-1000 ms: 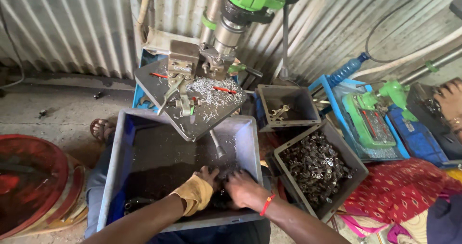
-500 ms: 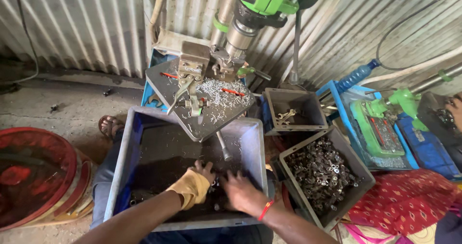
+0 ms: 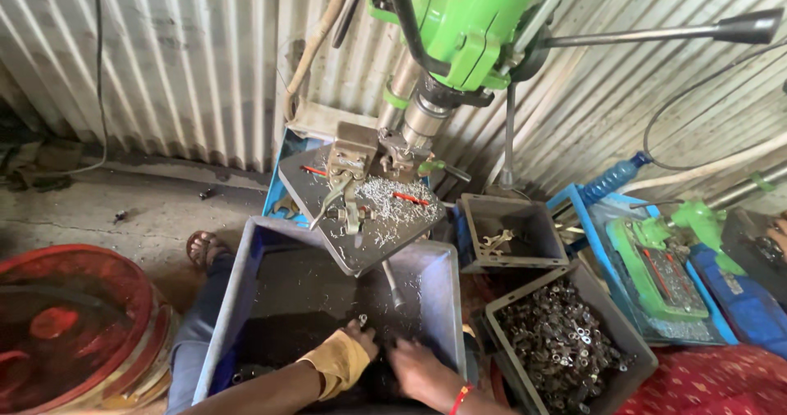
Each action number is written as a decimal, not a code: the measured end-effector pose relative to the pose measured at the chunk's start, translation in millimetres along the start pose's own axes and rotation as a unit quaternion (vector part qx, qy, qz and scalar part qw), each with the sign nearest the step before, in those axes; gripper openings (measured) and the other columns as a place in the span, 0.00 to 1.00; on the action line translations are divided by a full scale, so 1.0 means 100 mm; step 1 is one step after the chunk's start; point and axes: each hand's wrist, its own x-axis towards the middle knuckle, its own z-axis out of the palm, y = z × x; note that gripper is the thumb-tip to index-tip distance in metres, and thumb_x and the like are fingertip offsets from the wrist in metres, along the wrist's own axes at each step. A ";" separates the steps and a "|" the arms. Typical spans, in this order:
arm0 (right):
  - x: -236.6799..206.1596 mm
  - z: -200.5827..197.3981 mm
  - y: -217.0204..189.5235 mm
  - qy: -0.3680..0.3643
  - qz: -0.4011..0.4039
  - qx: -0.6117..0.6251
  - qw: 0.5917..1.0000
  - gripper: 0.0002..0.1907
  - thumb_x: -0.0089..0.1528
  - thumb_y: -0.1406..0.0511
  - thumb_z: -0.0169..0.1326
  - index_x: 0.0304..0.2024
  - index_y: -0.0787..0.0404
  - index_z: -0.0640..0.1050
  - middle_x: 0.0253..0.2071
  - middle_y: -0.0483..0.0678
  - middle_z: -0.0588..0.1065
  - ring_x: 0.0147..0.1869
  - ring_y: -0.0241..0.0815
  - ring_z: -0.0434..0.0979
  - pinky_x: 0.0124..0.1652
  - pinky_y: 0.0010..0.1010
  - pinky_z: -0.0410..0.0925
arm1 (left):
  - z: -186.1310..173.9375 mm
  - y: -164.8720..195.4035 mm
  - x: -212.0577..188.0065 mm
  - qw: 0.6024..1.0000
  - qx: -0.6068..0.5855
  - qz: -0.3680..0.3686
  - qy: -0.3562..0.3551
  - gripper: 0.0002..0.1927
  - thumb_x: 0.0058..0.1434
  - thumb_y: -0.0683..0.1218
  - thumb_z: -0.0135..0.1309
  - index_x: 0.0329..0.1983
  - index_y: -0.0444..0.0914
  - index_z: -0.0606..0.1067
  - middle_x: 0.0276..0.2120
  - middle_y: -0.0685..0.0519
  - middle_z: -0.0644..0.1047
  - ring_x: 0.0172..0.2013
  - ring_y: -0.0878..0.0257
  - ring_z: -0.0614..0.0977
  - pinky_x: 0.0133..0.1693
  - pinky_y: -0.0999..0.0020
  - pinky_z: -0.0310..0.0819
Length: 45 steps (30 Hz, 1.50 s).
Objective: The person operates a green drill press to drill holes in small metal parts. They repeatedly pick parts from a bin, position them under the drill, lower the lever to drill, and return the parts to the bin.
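Both hands are down in a grey-blue plastic bin (image 3: 246, 300) that has small dark metal parts at its bottom. My left hand (image 3: 351, 351), wrapped in a yellowish cloth, has its fingers curled around a small shiny metal part (image 3: 361, 321) at its fingertips. Just right of it, my right hand (image 3: 416, 366) rests palm down among the parts with a red thread at the wrist; its fingertips are hidden. Above the bin hangs the drill press table (image 3: 373, 218), strewn with metal shavings and carrying a clamp fixture (image 3: 348, 169).
The green drill press head (image 3: 471, 22) looms overhead, its feed lever (image 3: 656, 31) pointing right. A small grey bin with spanners (image 3: 525, 210) and a grey bin of nuts (image 3: 566, 341) stand right. A red round container (image 3: 65, 325) sits left. A sandalled foot (image 3: 203, 247) is beside the bin.
The view has tilted up and come closer to the drill press. My left hand has risen slightly with a small part at its fingertips; the right hand stays in the bin.
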 end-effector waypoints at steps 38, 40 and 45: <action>0.95 -1.52 0.85 0.193 0.289 0.504 0.790 0.17 0.59 0.71 0.63 0.50 0.67 0.78 0.40 0.47 0.74 0.39 0.38 0.79 0.39 0.32 0.79 | -0.01 -0.41 -0.12 0.958 -0.018 0.032 -0.284 0.16 0.64 0.47 0.52 0.54 0.42 0.74 0.50 0.48 0.77 0.52 0.51 0.79 0.50 0.53 0.76; 1.36 -1.71 0.84 0.222 0.251 0.360 0.871 0.23 0.57 0.69 0.66 0.54 0.65 0.75 0.44 0.47 0.76 0.44 0.36 0.79 0.41 0.28 0.76 | -0.15 -0.48 -0.13 0.962 -0.007 0.035 -0.271 0.14 0.65 0.47 0.51 0.54 0.43 0.74 0.49 0.49 0.77 0.51 0.51 0.79 0.50 0.53 0.76; 1.12 -1.41 0.78 0.249 0.355 0.165 0.886 0.22 0.60 0.61 0.65 0.56 0.58 0.78 0.43 0.46 0.78 0.39 0.35 0.79 0.39 0.27 0.72 | -0.06 -0.48 -0.11 0.968 0.014 -0.002 -0.249 0.11 0.68 0.49 0.47 0.52 0.46 0.73 0.46 0.51 0.76 0.50 0.53 0.79 0.51 0.53 0.75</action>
